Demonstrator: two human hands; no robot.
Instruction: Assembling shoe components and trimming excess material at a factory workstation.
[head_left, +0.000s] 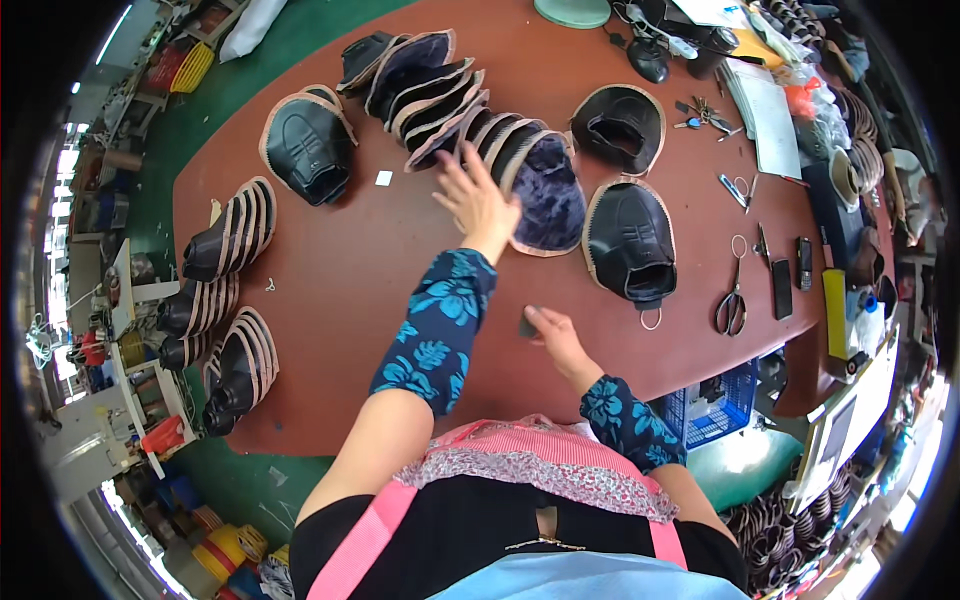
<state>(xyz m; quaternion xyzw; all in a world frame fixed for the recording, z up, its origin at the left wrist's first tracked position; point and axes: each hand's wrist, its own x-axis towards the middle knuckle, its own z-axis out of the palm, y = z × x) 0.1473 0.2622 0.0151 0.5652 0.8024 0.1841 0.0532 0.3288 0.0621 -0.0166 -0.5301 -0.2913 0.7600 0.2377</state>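
My left hand (477,205) is open, its fingers spread at the near side of a long overlapping row of black shoe uppers (548,195) with fuzzy dark lining and tan edges. Whether the fingertips touch the row I cannot tell. Lower and to the right, my right hand (562,345) pinches a small dark flat piece (528,323) between thumb and fingers. Right of the row lie two single black uppers, one near (632,235) and one farther back (620,125). Another black upper (308,145) lies on the left, partly over a second one.
Stacks of uppers (235,230) line the left edge of the red-brown table (370,300). A small white square (383,178) lies mid-table. On the right are scissors (733,305), keys (705,115), a black phone (804,262) and papers (762,125). A blue crate (715,415) stands below the table's edge.
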